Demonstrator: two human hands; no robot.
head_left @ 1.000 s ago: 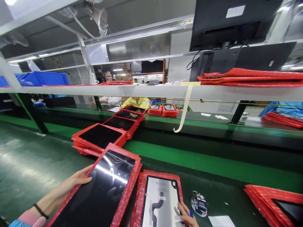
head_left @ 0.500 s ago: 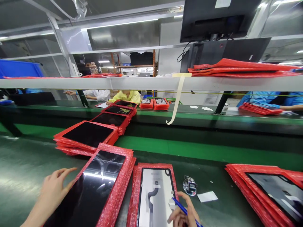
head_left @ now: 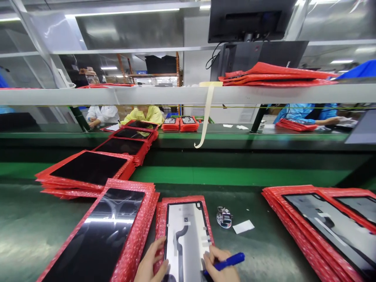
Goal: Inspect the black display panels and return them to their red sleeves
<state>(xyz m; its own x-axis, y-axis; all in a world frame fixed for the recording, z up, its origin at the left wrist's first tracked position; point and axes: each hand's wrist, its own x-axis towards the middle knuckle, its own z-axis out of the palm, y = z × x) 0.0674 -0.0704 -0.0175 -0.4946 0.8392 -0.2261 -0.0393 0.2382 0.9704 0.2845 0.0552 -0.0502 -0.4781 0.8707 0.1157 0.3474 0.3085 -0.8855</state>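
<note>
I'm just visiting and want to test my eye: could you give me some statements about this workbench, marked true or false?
1. The right hand holds a blue pen over the white-backed panel. True.
2. The left hand is raised well clear of that panel. False: it rests at the panel's left edge.
3. A strip of pale tape hangs down from the shelf. True.
4. The small white slip lies to the left of the white-backed panel. False: it lies to the right, near a shiny metal object.
5. A black-screened panel lies on red bubble wrapping. True.
</note>
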